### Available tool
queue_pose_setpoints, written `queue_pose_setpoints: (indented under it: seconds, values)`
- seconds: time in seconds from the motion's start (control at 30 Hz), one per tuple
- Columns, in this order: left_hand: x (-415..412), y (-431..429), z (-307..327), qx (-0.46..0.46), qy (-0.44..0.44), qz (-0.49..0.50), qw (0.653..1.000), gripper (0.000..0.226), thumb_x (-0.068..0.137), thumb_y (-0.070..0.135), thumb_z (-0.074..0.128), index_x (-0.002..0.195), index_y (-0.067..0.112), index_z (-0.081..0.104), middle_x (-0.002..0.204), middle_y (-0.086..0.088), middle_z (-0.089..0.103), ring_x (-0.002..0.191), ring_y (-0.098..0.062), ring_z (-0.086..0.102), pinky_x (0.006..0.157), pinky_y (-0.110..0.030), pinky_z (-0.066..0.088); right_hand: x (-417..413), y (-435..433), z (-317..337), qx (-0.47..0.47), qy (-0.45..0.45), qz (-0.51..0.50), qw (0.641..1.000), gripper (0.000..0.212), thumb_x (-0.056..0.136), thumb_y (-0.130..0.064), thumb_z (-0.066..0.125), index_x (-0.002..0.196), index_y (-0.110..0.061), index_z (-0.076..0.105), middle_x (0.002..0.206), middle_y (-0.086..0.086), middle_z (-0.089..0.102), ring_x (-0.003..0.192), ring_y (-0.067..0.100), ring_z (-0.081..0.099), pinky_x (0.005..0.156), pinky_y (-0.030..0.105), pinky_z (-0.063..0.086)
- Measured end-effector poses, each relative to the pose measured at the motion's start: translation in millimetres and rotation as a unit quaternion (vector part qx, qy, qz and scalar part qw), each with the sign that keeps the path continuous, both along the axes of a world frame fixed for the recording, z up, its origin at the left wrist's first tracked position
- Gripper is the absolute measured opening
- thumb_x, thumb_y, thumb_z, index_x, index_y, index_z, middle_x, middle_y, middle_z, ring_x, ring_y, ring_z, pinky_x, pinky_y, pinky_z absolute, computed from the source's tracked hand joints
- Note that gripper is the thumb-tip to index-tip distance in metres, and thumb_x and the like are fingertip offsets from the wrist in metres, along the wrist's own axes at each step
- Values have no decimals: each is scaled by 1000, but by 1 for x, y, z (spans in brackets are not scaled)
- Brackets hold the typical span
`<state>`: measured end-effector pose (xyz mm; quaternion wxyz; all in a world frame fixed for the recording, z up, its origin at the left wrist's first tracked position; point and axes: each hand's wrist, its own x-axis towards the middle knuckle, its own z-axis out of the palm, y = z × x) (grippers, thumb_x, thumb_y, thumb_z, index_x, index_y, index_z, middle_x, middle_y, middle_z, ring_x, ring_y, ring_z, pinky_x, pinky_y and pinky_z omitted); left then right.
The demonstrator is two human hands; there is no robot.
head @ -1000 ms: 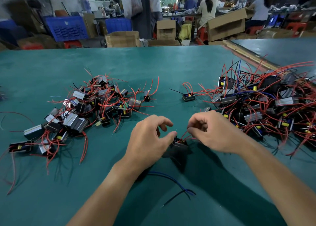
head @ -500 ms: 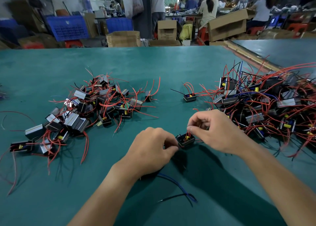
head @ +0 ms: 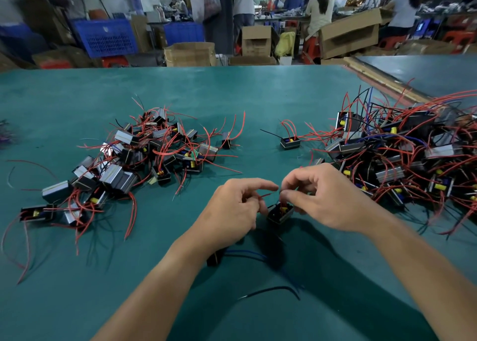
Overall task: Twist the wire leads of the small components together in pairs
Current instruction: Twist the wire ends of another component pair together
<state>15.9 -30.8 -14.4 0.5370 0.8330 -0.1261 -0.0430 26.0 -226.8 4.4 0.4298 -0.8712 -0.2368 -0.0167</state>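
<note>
Well to the left of the grip, a loose heap of small black-and-silver box components with red leads [head: 144, 160] is spread over the green matted table [head: 258, 90]. Closer in, the left hand [head: 232, 211] is seen curled, and thin red wire leads [head: 265, 195] are pinched between its thumb and fingers. Below the grip, loose blue and black wires [head: 247, 254] are trailed across the table. Right at the grip, just under the fingertips, a small black box-shaped component with a yellow core [head: 280, 213] is held tilted, its shadow thrown on the table beneath. Beyond the grip, a lone black component [head: 290, 142] is parked apart. The same leads are nipped from the other side by the right hand [head: 330, 199], fingers bent tight. Far right of the grip, a bigger tangle of components and red wires [head: 402, 155] is piled.
</note>
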Motion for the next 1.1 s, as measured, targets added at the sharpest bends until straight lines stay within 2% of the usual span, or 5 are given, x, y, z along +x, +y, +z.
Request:
queue_pose_setpoints:
  seconds: [0.1, 0.33, 0.53, 0.9, 1.1]
  values:
    - [-1, -1, 3, -12, 15, -7, 1000, 47, 75, 8, 41, 101, 34, 71, 63, 5, 63, 43, -16, 47, 45, -24, 40, 1, 1, -1, 28, 25, -7, 999, 14, 87, -10, 71, 75, -17, 69, 62, -6, 67, 53, 7, 56, 57, 33, 50]
    - [-4, -5, 2, -30, 7, 1, 1000, 27, 91, 11, 59, 81, 33, 70, 56, 4, 61, 45, -18, 46, 49, -30, 41, 3, 1, -5, 57, 44, -4, 997, 18, 83, -9, 75, 79, -25, 69, 66, -5, 72, 54, 6, 58, 56, 24, 49]
    - [-3, -4, 3, -35, 0, -6, 999, 24, 91, 12, 61, 79, 31, 69, 58, 3, 65, 44, -17, 51, 50, -28, 44, 2, 3, -6, 69, 44, -8, 997, 18, 81, -7, 77, 76, -23, 69, 72, -5, 74, 61, 5, 66, 61, 18, 53]
    - [-3, -4, 0, -49, -10, -26, 998, 13, 87, 15, 66, 78, 24, 64, 63, 1, 69, 43, -17, 52, 48, -25, 43, -1, 4, -3, 44, 28, -19, 998, 11, 80, -15, 79, 75, -21, 71, 68, -3, 72, 56, 10, 59, 56, 34, 49]
    - [-3, -6, -3, 5, -71, -8, 997, 5, 74, 26, 74, 74, 28, 69, 63, 10, 65, 53, -9, 49, 54, -28, 44, -3, 9, -2, 36, 25, -24, 999, 14, 82, -14, 77, 70, -16, 70, 65, 0, 71, 56, 6, 56, 57, 36, 50]
